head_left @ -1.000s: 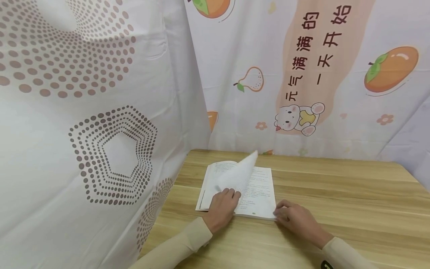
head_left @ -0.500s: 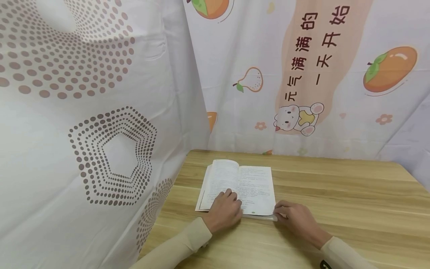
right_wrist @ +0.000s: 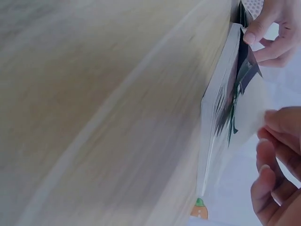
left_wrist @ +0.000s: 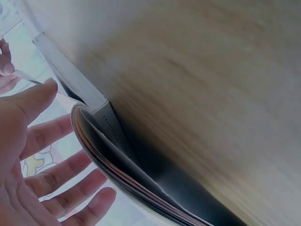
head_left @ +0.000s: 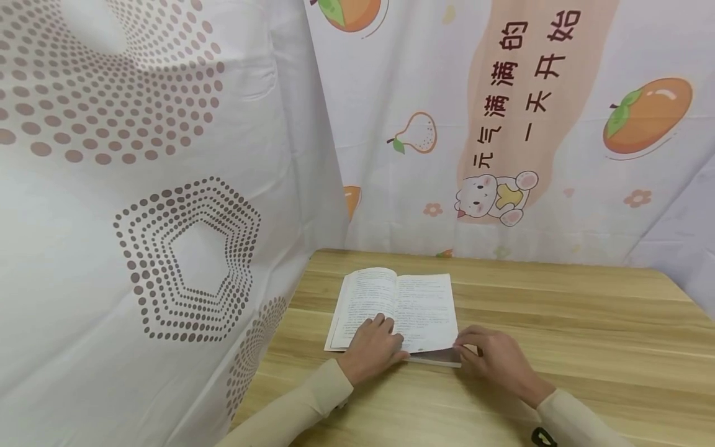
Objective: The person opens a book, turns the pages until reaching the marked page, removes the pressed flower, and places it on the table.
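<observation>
Fruit-print curtain [head_left: 368, 87] lettered 元气满满的一天开始, wooden table [head_left: 564, 316] before it, open book [head_left: 368, 301] on top, text too small to read, left hand [head_left: 373, 349] resting there, fingers loosely extended, right hand [head_left: 494, 357] pinching a raised page [head_left: 429, 313]

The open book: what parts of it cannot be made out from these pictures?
Print on the open book: too small to read, head view.
Left page: lower inner corner hidden by the left hand, head view.
Lifted right page: blurred, right wrist view.
Left-hand leaves: cut off by the bottom edge, left wrist view.
</observation>
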The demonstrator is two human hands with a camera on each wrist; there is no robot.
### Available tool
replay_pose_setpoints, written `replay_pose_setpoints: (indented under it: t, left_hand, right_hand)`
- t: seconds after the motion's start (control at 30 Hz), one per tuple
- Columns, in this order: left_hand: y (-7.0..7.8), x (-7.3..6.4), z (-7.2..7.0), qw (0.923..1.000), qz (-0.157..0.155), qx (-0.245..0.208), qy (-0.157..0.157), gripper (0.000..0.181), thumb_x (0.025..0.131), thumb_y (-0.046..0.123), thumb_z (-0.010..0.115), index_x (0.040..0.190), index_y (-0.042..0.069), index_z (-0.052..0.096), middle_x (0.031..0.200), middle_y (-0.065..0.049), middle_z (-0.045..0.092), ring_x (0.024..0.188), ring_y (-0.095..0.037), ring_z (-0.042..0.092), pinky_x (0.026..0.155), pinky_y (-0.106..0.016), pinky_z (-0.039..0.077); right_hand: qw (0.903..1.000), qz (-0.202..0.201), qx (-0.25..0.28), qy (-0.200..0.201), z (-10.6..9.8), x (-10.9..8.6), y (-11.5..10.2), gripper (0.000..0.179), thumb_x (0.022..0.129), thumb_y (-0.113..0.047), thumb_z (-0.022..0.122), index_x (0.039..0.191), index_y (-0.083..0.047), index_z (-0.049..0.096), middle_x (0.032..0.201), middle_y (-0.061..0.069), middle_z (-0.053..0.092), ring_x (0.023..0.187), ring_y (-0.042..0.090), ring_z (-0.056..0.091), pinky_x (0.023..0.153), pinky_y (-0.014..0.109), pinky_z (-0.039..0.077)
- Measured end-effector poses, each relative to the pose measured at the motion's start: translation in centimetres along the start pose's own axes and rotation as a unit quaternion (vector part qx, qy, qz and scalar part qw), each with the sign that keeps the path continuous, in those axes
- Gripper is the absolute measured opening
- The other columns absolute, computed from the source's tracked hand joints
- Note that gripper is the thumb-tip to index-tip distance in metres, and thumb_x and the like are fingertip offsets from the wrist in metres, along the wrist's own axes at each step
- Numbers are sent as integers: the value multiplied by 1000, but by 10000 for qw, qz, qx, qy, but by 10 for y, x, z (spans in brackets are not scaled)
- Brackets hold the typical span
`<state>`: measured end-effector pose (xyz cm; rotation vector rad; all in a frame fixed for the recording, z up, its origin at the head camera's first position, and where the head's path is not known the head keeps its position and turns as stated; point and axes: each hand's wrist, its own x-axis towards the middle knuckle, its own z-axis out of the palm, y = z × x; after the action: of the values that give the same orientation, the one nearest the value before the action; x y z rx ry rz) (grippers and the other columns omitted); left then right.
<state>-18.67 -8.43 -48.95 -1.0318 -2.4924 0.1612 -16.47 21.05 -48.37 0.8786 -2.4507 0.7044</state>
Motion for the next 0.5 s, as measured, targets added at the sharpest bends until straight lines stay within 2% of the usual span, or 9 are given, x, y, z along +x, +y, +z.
replay_pose_setpoints:
  t: [0.13,0.27,0.37,0.5]
  left_hand:
    - [1,0,-2,10000,-46,6,-6,36,100,49,64,75,24,71,76,4,56,69,-13,43,56,-25,37]
    - [3,0,-4,9998,-215,29,19,25,100,39,65,85,20,71,80,4,60,71,-12,50,57,-25,40]
    - [4,2,-4,9991,-413,25,131,14,97,31,69,96,16,69,82,4,62,72,-12,54,58,-25,43]
    - [3,3,-3,9977,-482,62,473,14,93,20,73,104,14,67,84,2,61,73,-12,54,59,-25,45]
  right_hand:
    - [9994,236,-68,237,1,3,-1,15,82,-10,86,94,-15,78,95,-3,73,58,-10,41,50,18,39]
    - [9979,544,-92,331,0,2,-1,28,80,-9,87,105,-9,76,98,1,72,56,-10,41,48,18,39]
    - [9972,748,-32,62,0,-1,0,31,81,-11,87,109,-8,75,102,2,71,58,-8,43,50,20,40]
    - [9954,815,-31,-500,3,-6,1,27,84,-13,85,109,-11,77,106,1,71,66,-3,50,56,23,45]
